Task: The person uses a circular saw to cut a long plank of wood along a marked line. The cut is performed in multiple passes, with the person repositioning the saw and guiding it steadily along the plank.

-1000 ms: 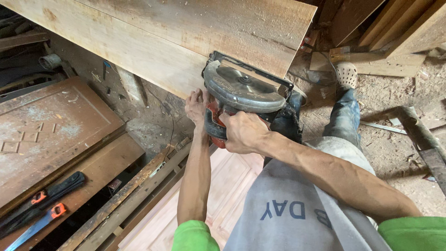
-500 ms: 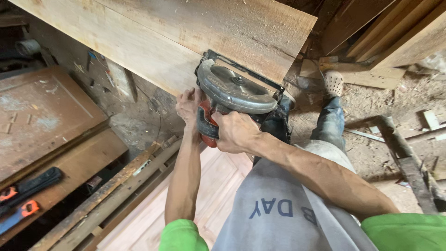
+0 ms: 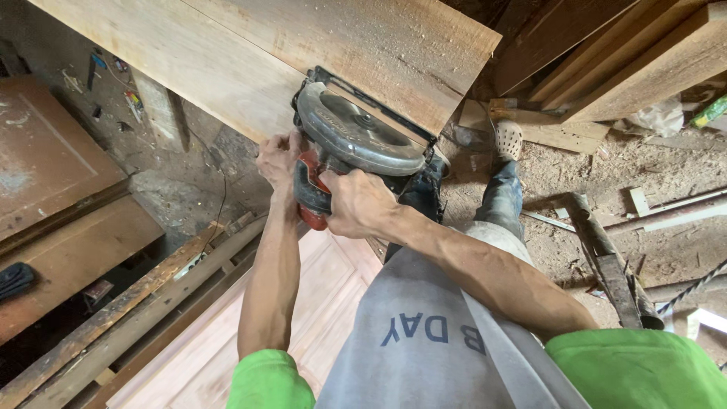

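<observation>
From the head view, the grey-guarded circular saw with a red body (image 3: 348,148) sits on the near edge of the broad pale wooden plank (image 3: 250,53), its base flat on the wood for support. The right hand (image 3: 362,204) is clamped round the saw's handle, forearm stretched forward. The left hand (image 3: 279,157) grips the saw's left side, arm straight, steadying it.

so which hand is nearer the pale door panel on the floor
Right. The right hand grips the circular saw handle just above the door panel's top edge; the left hand holds the saw's front, higher and further left.
</observation>
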